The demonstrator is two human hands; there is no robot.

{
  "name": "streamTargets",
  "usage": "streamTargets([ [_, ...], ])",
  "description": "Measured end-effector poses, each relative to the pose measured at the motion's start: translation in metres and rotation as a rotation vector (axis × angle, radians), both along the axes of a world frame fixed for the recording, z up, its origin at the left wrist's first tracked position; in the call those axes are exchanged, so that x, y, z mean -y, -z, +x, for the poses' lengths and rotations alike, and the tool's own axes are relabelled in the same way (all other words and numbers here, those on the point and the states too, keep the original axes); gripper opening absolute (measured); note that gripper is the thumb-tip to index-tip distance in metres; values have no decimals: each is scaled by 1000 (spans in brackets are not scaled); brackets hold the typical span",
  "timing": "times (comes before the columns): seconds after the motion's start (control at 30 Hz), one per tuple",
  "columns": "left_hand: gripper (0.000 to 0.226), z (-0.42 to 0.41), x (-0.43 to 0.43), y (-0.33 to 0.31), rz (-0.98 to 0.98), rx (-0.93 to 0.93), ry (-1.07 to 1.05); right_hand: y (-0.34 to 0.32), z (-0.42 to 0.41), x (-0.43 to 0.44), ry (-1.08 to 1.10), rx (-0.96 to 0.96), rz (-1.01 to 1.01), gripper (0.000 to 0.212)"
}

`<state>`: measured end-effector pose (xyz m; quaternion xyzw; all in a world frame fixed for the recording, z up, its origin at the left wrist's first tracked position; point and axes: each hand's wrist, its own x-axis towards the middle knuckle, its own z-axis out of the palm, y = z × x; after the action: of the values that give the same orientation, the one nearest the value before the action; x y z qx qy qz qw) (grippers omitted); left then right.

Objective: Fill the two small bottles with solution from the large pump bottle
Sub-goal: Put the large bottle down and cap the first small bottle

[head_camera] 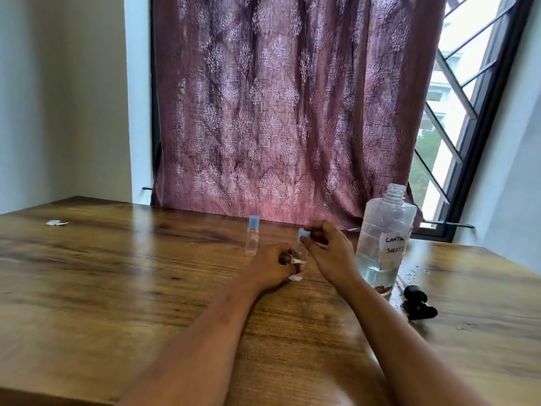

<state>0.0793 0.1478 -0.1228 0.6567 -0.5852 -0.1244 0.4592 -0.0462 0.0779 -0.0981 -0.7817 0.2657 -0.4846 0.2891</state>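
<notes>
Fingers [314, 234] of your right hand are pinching the blue cap [303, 235] directly above the upright small bottle [298, 257] your left hand [270, 266] is gripping on the table [117, 273], large bottle [385, 238] standing open just right.

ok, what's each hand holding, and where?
Left hand grips the small clear plastic bottle around its body, standing on the wooden table. Right hand pinches that bottle's light blue cap at its sides with the fingertips.

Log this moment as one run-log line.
left hand: holds small bottle on table | right hand: fingers on blue cap | second small bottle: capped, upright | large bottle: open, pump lying beside
</notes>
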Motion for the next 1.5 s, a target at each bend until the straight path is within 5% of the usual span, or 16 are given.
streamTargets([
  [0.8,26,4,9,-2,11,38,18,-4,-3,10,-106,-196,-98,34],
  [1.07,25,5,11,0,-4,62,34,-7,-5,10,-156,-157,8,26],
  [1.33,18,3,11,0,-14,79,19,-1,7,8,61,-95,-77,25],
  [1.5,18,1,10,0,-9,60,25,-4,5,8,-56,-83,-31,19],
])
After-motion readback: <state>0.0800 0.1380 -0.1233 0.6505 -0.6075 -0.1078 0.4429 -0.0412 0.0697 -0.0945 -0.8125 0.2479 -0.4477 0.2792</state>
